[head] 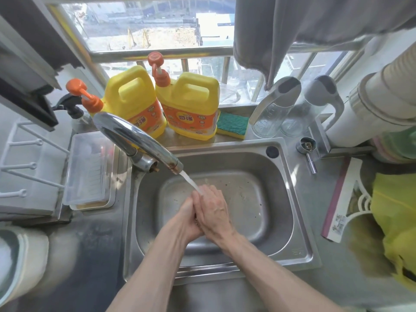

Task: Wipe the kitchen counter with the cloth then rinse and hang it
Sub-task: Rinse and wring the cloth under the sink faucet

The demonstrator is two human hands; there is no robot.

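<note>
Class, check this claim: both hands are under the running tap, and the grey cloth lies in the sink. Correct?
No. The head view shows the grey cloth hanging by the window, not lying in the sink. The left hand and right hand are under the running tap.

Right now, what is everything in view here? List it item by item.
cloth: one, grey, hanging at the window above the sink
detergent jugs: two, yellow with orange pumps, on the sill behind the sink
sponge: one, green on yellow, right of the jugs
clear bottles: two, grey lids, right of the sponge
spray bottle: one, black trigger, left of the jugs
faucet: one, chrome, running water
sink: one, steel, centre
plastic container: one, clear, left of the sink
rack: one, white, far left
box: one, white with purple edge, right counter
bag: one, yellow, far right
left hand: pressed against the right, holding nothing visible
right hand: under the stream, over the sink
</note>
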